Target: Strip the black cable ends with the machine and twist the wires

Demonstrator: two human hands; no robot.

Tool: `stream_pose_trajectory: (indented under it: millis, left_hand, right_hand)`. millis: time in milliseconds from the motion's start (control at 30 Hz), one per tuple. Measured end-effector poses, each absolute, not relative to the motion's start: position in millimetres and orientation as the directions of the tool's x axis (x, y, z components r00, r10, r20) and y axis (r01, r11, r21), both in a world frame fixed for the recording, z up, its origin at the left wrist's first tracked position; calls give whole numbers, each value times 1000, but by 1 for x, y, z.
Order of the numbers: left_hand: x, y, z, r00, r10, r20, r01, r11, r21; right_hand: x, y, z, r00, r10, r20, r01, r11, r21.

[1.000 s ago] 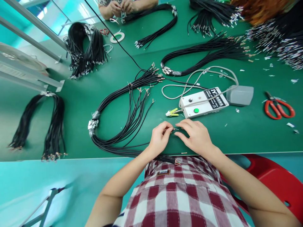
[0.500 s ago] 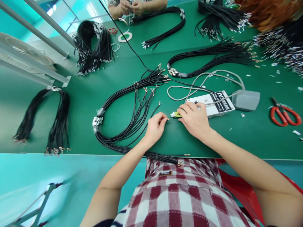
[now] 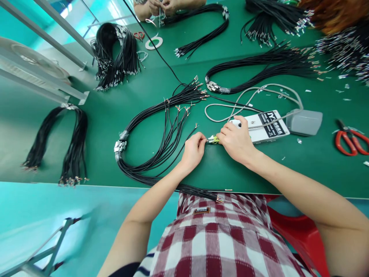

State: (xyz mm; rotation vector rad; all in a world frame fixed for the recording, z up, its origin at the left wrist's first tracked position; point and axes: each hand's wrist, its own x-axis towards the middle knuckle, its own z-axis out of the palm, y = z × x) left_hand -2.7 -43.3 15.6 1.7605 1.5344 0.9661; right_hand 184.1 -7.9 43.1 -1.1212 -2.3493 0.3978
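My left hand (image 3: pixel 195 150) pinches the end of a black cable, its fingertips at the tip of a small yellow-green tool (image 3: pixel 213 139). Around the tool's other end my right hand (image 3: pixel 236 139) is closed, beside a white box with a black label (image 3: pixel 271 125). From my left hand the cable runs back toward a curved bundle of black cables (image 3: pixel 138 119), bound with silver connectors (image 3: pixel 120 146). Several of its ends fan out with bare copper strands. The lower end of the bundle lies by the table's front edge.
Red-handled pliers (image 3: pixel 350 141) and a grey block (image 3: pixel 305 122) lie at the right. More cable bundles (image 3: pixel 115 57) are spread on the green table (image 3: pixel 173 69). Across it, a person's hands (image 3: pixel 164 7) work near white tape (image 3: pixel 153 43).
The view has shifted slightly. My left hand has moved up and right, so the cable end it pinches now meets the tip of the yellow-green tool.
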Motion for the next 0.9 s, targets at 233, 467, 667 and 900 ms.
stream_pose_trajectory:
  millis: [233, 467, 667, 900]
  left_hand:
    - [0, -41, 10, 68, 990, 125, 545, -142, 826]
    - [-1, -41, 7, 51, 992, 119, 529, -128, 839]
    - [-1, -42, 8, 63, 991, 120, 539, -135, 832]
    - [-9, -43, 7, 56, 991, 118, 578, -129, 806]
  right_hand:
    - [183, -8, 40, -569, 742, 355, 720, 658, -222]
    - [227, -37, 57, -509, 690, 515, 772, 631, -82]
    - [259, -77, 36, -308, 712, 631, 843, 512, -166]
    - [256, -75, 17, -260, 725, 638, 892, 434, -130]
